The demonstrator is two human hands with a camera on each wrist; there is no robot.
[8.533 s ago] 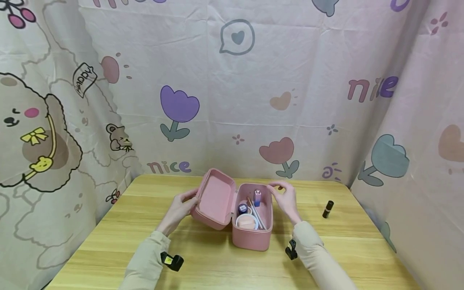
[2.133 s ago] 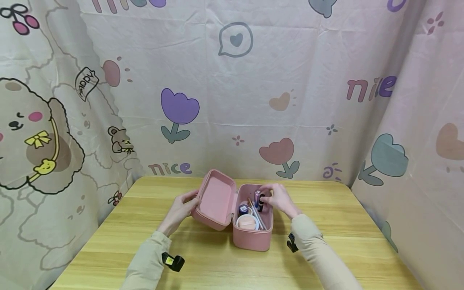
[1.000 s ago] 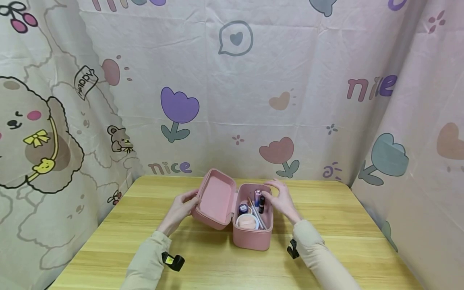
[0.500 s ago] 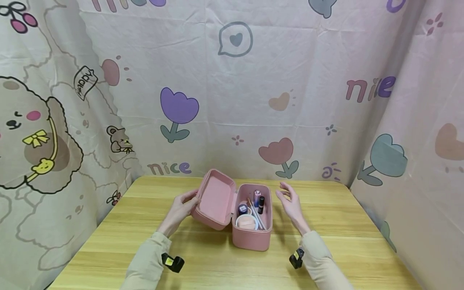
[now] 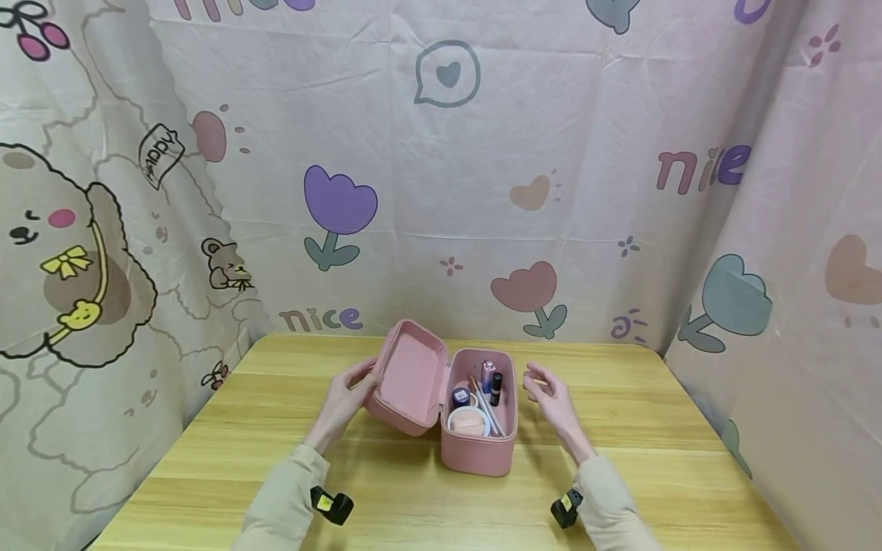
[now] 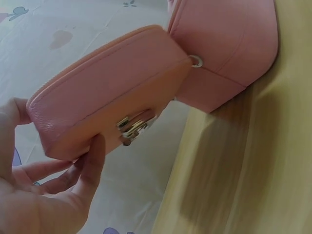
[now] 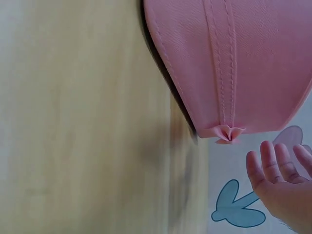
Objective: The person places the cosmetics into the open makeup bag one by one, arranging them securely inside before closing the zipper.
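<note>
A pink makeup case (image 5: 477, 457) stands unzipped mid-table, its lid (image 5: 413, 373) swung out to the left. My left hand (image 5: 343, 398) holds that lid by its outer end; in the left wrist view, thumb and fingers clasp its edge near a gold metal fitting (image 6: 134, 129). Inside the case a black lipstick tube (image 5: 496, 389) leans beside a pink-and-blue tube (image 5: 488, 375). Makeup brushes (image 5: 491, 417), a dark-lidded jar (image 5: 461, 397) and a round white container with a peach puff (image 5: 468, 422) lie nearer the front. Just right of the case, my right hand (image 5: 553, 398) is off it, fingers loosely bent around nothing.
The wooden table (image 5: 654, 459) extends on both sides of the case. A patterned curtain (image 5: 441, 191) hangs behind its back edge and along both sides. Black wrist cameras (image 5: 332, 506) are strapped to both sleeves.
The black lipstick tube, earlier on the table at right, was set into the case by my right hand, which let go and drew back rightward. My left hand has kept holding the lid.
</note>
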